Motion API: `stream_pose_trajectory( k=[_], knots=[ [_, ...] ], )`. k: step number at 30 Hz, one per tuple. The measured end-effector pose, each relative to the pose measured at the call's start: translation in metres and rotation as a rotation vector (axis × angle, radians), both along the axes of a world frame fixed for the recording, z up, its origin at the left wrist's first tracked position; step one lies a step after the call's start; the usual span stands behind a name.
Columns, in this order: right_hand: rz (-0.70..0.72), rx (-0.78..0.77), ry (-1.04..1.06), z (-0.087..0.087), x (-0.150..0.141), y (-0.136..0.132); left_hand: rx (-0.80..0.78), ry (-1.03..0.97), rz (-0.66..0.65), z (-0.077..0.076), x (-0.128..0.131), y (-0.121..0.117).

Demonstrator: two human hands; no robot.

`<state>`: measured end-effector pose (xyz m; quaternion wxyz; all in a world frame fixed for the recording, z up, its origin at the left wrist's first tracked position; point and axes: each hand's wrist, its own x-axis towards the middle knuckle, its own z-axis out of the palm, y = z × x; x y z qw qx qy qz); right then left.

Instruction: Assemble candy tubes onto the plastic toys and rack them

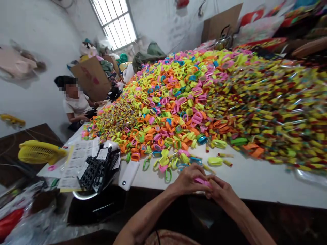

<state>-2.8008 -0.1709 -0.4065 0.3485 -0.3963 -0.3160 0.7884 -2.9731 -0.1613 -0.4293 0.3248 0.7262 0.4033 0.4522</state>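
Both my hands meet at the front edge of the white table, closed around one small pink plastic piece that looks like a toy watch. My left hand grips it from the left, and my right hand pinches its other end. Fingers cover much of the piece. Just beyond them lie a yellow plastic piece, thin yellow-and-red sticks and a green loop. A large heap of similar coloured plastic pieces spreads behind.
A heap of yellow-and-red sticks covers the right side. At left are a white phone, black patterned packets in a bowl, printed sheets and a yellow basket. Another person sits at the far left.
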Motion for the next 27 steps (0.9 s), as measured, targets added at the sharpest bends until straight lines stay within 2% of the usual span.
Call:
stream_pose_trajectory(
  k=[3, 7, 10, 18, 20, 22, 25, 27],
  knots=[
    [0.032, 0.036, -0.026, 0.006, 0.009, 0.006, -0.046, -0.010, -0.010, 0.004, 0.003, -0.001],
    [0.127, 0.091, -0.118, 0.006, 0.020, 0.011, -0.090, -0.080, -0.030, 0.005, 0.006, -0.003],
    [0.160, 0.079, -0.124, 0.004, 0.021, 0.010, -0.099, -0.134, -0.059, 0.006, 0.008, -0.004],
    [0.108, 0.109, -0.233, -0.016, 0.002, 0.027, -0.136, -0.129, -0.015, 0.005, 0.002, 0.009],
    [0.083, 0.143, -0.298, -0.016, -0.003, 0.035, -0.154, -0.086, 0.011, 0.002, -0.002, 0.014],
    [0.050, 0.245, -0.390, -0.012, -0.005, 0.048, -0.198, 0.036, 0.017, -0.004, -0.006, 0.021],
    [0.137, 0.382, -0.460, -0.007, 0.003, 0.076, -0.189, 0.160, 0.079, -0.013, -0.011, 0.035],
    [0.164, 0.466, -0.671, -0.005, 0.019, 0.097, -0.174, 0.139, 0.138, -0.014, -0.015, 0.043]
  ],
)
